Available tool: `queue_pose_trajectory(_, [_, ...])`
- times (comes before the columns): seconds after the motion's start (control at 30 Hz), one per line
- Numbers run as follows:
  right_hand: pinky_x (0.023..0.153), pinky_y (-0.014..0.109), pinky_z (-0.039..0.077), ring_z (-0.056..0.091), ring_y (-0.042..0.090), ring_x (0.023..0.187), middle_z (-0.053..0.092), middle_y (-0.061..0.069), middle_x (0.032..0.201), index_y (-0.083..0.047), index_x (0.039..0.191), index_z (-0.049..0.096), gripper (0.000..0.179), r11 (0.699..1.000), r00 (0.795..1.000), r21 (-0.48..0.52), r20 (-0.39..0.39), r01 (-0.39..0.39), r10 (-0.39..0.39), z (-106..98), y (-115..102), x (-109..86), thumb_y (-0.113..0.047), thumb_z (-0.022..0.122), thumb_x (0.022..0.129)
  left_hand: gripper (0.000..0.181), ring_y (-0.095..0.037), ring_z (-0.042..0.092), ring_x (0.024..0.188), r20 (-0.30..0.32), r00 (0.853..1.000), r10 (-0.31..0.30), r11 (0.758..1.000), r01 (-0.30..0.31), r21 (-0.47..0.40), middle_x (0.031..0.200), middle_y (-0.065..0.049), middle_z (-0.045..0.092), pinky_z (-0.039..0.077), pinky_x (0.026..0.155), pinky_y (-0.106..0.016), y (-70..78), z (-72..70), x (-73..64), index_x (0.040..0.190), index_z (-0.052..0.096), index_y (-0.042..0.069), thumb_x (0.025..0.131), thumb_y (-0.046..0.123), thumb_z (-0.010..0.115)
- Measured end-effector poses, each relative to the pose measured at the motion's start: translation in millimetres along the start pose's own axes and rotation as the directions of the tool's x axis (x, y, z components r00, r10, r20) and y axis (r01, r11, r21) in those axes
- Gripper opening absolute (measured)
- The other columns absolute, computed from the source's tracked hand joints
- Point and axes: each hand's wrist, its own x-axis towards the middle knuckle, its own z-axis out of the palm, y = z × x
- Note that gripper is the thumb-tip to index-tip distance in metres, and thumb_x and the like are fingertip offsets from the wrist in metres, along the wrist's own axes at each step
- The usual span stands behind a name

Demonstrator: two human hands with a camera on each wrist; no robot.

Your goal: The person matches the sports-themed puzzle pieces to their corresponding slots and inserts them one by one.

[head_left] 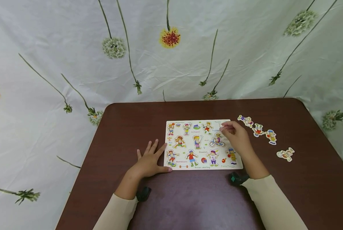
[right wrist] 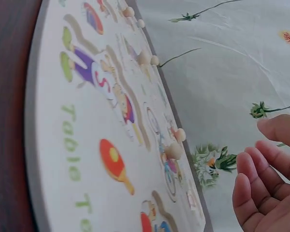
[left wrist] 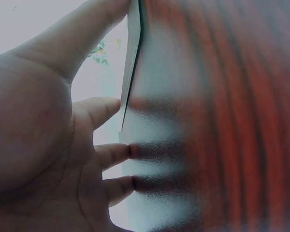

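A white wooden peg puzzle board (head_left: 180, 131) lies on the table, its cut-outs showing printed sports children. My left hand (head_left: 150, 160) rests at its left edge, fingers spread, with index finger and thumb touching that side. In the left wrist view, fingertips (left wrist: 117, 150) rest on the glossy tabletop. Over the board's upper right corner is my right hand (head_left: 236, 135), fingers bent; the right wrist view shows thumb and fingers (right wrist: 261, 169) apart with nothing between them. Small round knobs (right wrist: 174, 151) stand up from the pieces. Part of that corner is hidden behind my hand.
Several loose puzzle pieces lie to the right of the board: one at the back (head_left: 245, 121), two beside it (head_left: 258, 130), and another farther right (head_left: 285, 154). The dark brown table (head_left: 125, 127) meets a flower-patterned cloth (head_left: 148, 64) at its back edge.
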Motion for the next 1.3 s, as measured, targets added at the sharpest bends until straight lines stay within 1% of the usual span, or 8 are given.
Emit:
queue_pose_trajectory(0.23, [0.080,0.012,0.044,0.056,0.005,0.094,0.064,0.009,0.111,-0.003,0.127,0.063,0.042,0.997,0.999,0.081,-0.050,0.017,-0.013,-10,-9,-3.4,-0.035,0.064,0.100,0.105,-0.040,-0.004,0.158,0.002,1.000,0.002,1.000,-0.002,-0.004,0.172,-0.014,0.004,-0.005,0.112,-0.081,-0.1,-0.5,-0.6,0.163,0.023,0.029,0.079,0.062,0.078])
queue_pose_trajectory(0.47, [0.083,0.011,0.044,0.056,-0.001,0.094,0.063,0.009,0.113,-0.003,0.127,0.064,0.041,0.997,0.995,0.074,-0.098,0.036,-0.029,-24,-12,-7.7,-0.034,0.064,0.101,0.105,-0.039,-0.005,0.159,0.007,1.000,0.004,1.000,-0.004,-0.002,0.172,-0.013,0.002,-0.005,0.112,-0.081,0.8,0.4,0.1,0.163,0.022,0.030,0.079,0.062,0.077])
queue_pose_trajectory(0.6, [0.083,0.009,0.043,0.055,-0.003,0.094,0.063,0.007,0.113,-0.005,0.128,0.065,0.041,0.998,0.993,0.057,-0.119,0.024,-0.017,-33,-10,-12.3,-0.036,0.063,0.101,0.106,-0.039,-0.006,0.159,0.007,1.000,0.003,1.000,-0.003,-0.004,0.172,-0.012,0.002,-0.006,0.113,-0.080,0.8,0.9,0.6,0.163,0.021,0.030,0.079,0.062,0.077])
queue_pose_trajectory(0.67, [0.082,0.008,0.044,0.056,-0.004,0.094,0.063,0.002,0.111,-0.006,0.128,0.065,0.041,0.998,0.992,0.053,-0.129,0.017,-0.010,-38,-7,-14.3,-0.036,0.064,0.100,0.106,-0.039,-0.005,0.159,0.006,1.000,0.001,1.000,-0.001,-0.002,0.172,-0.012,0.002,-0.006,0.113,-0.080,0.9,0.8,0.1,0.163,0.021,0.030,0.079,0.063,0.077])
queue_pose_trajectory(0.77, [0.081,0.007,0.043,0.055,-0.006,0.094,0.061,-0.008,0.107,-0.007,0.129,0.064,0.043,0.999,0.990,0.038,-0.144,0.009,-0.003,-47,-2,-18.2,-0.037,0.064,0.100,0.106,-0.039,-0.005,0.159,0.009,1.000,-0.006,1.000,0.006,0.000,0.172,-0.011,0.001,-0.007,0.113,-0.080,1.3,0.4,-0.5,0.163,0.020,0.031,0.079,0.063,0.077])
queue_pose_trajectory(1.0, [0.078,0.014,0.043,0.053,-0.006,0.092,0.061,-0.011,0.107,-0.011,0.132,0.063,0.044,0.995,0.981,-0.052,-0.179,-0.085,0.074,-73,12,-29.7,-0.042,0.061,0.101,0.107,-0.040,-0.005,0.158,0.006,1.000,0.000,1.000,0.000,0.001,0.172,-0.012,0.001,-0.007,0.112,-0.080,0.1,0.3,-0.9,0.163,0.020,0.030,0.079,0.064,0.077])
queue_pose_trajectory(1.17, [0.071,0.011,0.043,0.053,-0.009,0.088,0.056,-0.026,0.096,-0.007,0.130,0.064,0.042,0.993,0.977,-0.077,-0.199,-0.091,0.074,-94,25,-38.8,-0.037,0.061,0.101,0.107,-0.039,-0.004,0.159,0.006,1.000,0.000,1.000,0.000,0.020,0.172,-0.012,0.002,-0.007,0.112,-0.080,-0.4,-0.2,-0.6,0.163,0.020,0.032,0.079,0.066,0.076])
queue_pose_trajectory(1.3, [0.065,0.010,0.045,0.054,-0.010,0.084,0.055,-0.031,0.093,-0.005,0.129,0.064,0.041,0.990,0.973,-0.092,-0.215,-0.110,0.088,-110,37,-48.1,-0.036,0.061,0.101,0.107,-0.040,-0.002,0.159,0.000,1.000,0.007,0.999,-0.007,0.035,0.172,-0.013,0.004,-0.007,0.112,-0.081,0.1,-1.3,0.3,0.163,0.022,0.031,0.078,0.067,0.076])
